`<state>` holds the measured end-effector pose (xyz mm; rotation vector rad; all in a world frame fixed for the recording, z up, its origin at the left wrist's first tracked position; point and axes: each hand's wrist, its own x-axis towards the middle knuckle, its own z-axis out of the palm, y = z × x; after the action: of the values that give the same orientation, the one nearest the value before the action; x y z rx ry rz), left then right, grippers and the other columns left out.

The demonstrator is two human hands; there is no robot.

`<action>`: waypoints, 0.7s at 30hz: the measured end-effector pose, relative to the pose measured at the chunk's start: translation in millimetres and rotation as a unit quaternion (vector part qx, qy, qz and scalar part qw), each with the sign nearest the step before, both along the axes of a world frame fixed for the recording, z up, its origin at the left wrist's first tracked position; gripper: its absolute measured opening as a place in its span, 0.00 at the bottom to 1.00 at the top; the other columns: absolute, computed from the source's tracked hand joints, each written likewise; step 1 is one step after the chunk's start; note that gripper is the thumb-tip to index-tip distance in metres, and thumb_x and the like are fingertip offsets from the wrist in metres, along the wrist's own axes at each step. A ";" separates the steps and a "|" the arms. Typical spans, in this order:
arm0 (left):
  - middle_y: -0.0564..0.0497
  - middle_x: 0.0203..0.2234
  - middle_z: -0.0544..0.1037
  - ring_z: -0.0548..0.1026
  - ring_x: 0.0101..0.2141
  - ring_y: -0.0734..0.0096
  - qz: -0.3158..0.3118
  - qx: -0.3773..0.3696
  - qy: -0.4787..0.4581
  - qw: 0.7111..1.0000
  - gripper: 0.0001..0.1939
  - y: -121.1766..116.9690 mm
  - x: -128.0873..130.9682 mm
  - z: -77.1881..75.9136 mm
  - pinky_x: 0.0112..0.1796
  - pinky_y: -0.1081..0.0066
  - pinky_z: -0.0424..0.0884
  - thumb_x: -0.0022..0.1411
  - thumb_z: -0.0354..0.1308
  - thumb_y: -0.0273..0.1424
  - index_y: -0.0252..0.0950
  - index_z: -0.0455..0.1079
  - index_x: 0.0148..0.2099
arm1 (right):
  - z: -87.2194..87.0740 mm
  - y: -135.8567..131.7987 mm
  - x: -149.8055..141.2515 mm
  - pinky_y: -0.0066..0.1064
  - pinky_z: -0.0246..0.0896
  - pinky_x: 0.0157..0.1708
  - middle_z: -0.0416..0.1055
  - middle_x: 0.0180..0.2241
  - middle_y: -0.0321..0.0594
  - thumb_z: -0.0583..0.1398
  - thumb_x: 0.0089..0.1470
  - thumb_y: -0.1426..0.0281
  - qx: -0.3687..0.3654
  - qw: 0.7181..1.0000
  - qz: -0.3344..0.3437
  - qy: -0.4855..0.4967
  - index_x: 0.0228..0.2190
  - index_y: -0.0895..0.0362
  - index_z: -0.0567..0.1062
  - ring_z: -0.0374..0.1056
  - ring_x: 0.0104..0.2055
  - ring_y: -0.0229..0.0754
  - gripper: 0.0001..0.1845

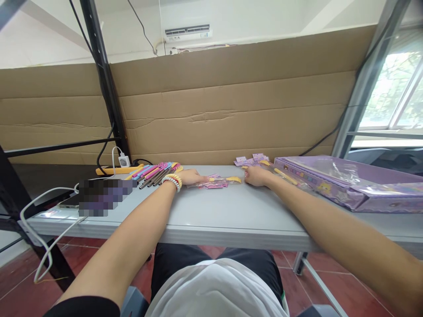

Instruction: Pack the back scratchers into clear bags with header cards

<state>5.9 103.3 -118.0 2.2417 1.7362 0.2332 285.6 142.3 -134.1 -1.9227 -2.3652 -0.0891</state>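
Note:
My left hand (190, 177), with coiled bands on its wrist, is over the grey table. Its fingers are closed at the left end of a clear plastic packet (216, 181) with pink print and a yellow pen-like stick inside. To the right of this packet's tip rests my right hand (258, 176), its fingers curled together; what they pinch, if anything, is hidden. Beyond and beside that hand lie more pink-and-purple packets (253, 159), one with a yellow stick (284, 176). Left of my left hand, several colourful pens (155, 171) with coiled cords lie in a row.
A purple box (355, 193) with clear plastic in it stands on the right of the table (211, 215). At the left are a blurred-out dark device (102, 198), a white cable (49, 255) and a charger (124, 160). A cardboard wall (224, 105) rises behind.

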 end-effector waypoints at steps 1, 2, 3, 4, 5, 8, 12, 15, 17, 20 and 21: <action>0.52 0.17 0.69 0.64 0.20 0.71 0.000 -0.001 -0.003 1.000 0.30 -0.4 0.3 0.1 0.23 0.71 0.53 0.43 0.52 0.61 0.36 0.64 0.21 | 0.1 -0.8 -0.4 0.32 0.56 0.32 0.71 0.37 0.51 0.55 0.49 0.69 0.000 1.000 -0.007 -0.002 0.37 0.61 0.71 0.67 0.38 0.48 0.13; 0.52 0.17 0.68 0.64 0.20 0.71 0.000 -0.002 -0.006 1.000 0.30 -0.8 0.6 0.1 0.23 0.71 0.53 0.42 0.52 0.61 0.36 0.64 0.21 | 0.3 -1.9 -1.0 0.32 0.57 0.33 0.71 0.38 0.51 0.55 0.49 0.70 0.000 1.000 -0.014 -0.004 0.38 0.60 0.71 0.68 0.39 0.49 0.13; 0.52 0.17 0.68 0.63 0.19 0.71 0.000 -0.003 -0.008 1.000 0.30 -1.2 0.8 0.1 0.23 0.71 0.52 0.42 0.52 0.61 0.36 0.64 0.20 | 0.6 -3.2 -1.6 0.33 0.57 0.33 0.71 0.39 0.52 0.55 0.49 0.70 -0.001 1.000 -0.021 -0.007 0.38 0.60 0.71 0.67 0.40 0.50 0.13; 0.52 0.16 0.67 0.63 0.19 0.71 -0.001 -0.005 -0.009 1.000 0.30 -1.4 1.1 0.1 0.23 0.71 0.52 0.42 0.52 0.62 0.36 0.64 0.20 | 0.9 -4.7 -2.3 0.34 0.58 0.34 0.71 0.40 0.53 0.55 0.49 0.71 -0.001 1.000 -0.027 -0.009 0.38 0.60 0.71 0.67 0.42 0.51 0.13; 0.52 0.16 0.67 0.62 0.19 0.72 -0.003 -0.005 -0.008 1.000 0.31 -1.4 1.2 0.0 0.22 0.71 0.52 0.42 0.52 0.62 0.36 0.64 0.20 | 1.2 -6.2 -2.9 0.35 0.58 0.34 0.70 0.41 0.53 0.55 0.49 0.71 -0.001 0.999 -0.033 -0.012 0.38 0.60 0.71 0.67 0.43 0.52 0.13; 0.52 0.17 0.67 0.62 0.19 0.72 -0.008 -0.004 -0.002 1.000 0.31 -0.5 1.2 -0.6 0.23 0.71 0.53 0.42 0.51 0.62 0.36 0.64 0.21 | 2.1 -10.0 -4.6 0.37 0.59 0.35 0.70 0.44 0.55 0.55 0.48 0.73 0.001 0.999 -0.037 -0.019 0.40 0.60 0.71 0.66 0.45 0.54 0.15; 0.52 0.17 0.68 0.63 0.20 0.71 -0.012 -0.005 0.006 1.000 0.32 1.8 0.1 -1.6 0.23 0.71 0.53 0.43 0.49 0.63 0.36 0.65 0.22 | 3.2 -11.8 -5.5 0.37 0.59 0.36 0.71 0.44 0.52 0.54 0.49 0.74 -0.001 1.000 -0.019 -0.023 0.39 0.58 0.72 0.66 0.45 0.54 0.15; 0.50 0.20 0.71 0.65 0.21 0.70 -0.015 -0.003 0.013 1.000 0.32 3.7 -1.0 -2.6 0.24 0.72 0.54 0.43 0.49 0.63 0.36 0.67 0.23 | 4.3 -12.0 -5.6 0.34 0.58 0.36 0.71 0.44 0.47 0.53 0.49 0.74 -0.003 1.000 0.004 -0.019 0.38 0.55 0.73 0.67 0.44 0.50 0.14; 0.49 0.23 0.73 0.67 0.23 0.69 -0.016 -0.004 0.019 1.000 0.33 4.9 -1.7 -3.2 0.24 0.72 0.55 0.44 0.48 0.63 0.36 0.68 0.25 | 5.0 -12.5 -5.9 0.33 0.58 0.35 0.72 0.44 0.45 0.52 0.50 0.73 -0.002 1.000 0.014 -0.017 0.36 0.55 0.74 0.67 0.44 0.48 0.13; 0.49 0.27 0.74 0.69 0.26 0.68 -0.018 -0.004 0.033 0.999 0.35 6.3 -2.4 -3.6 0.25 0.72 0.57 0.45 0.46 0.64 0.36 0.70 0.28 | 6.0 -14.1 -6.9 0.33 0.58 0.34 0.72 0.42 0.46 0.52 0.51 0.72 -0.002 1.000 0.015 -0.021 0.34 0.56 0.74 0.68 0.42 0.48 0.12; 0.49 0.28 0.75 0.69 0.27 0.67 -0.019 -0.005 0.038 0.999 0.35 6.5 -2.3 -3.5 0.26 0.72 0.58 0.45 0.45 0.64 0.35 0.70 0.29 | 6.2 -14.7 -7.2 0.33 0.58 0.34 0.72 0.42 0.46 0.52 0.52 0.72 -0.002 1.000 0.013 -0.023 0.34 0.57 0.74 0.68 0.42 0.49 0.12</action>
<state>3.5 109.8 -121.5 2.3021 1.7271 0.1322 278.4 127.5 -127.9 -1.9119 -2.4195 -0.1273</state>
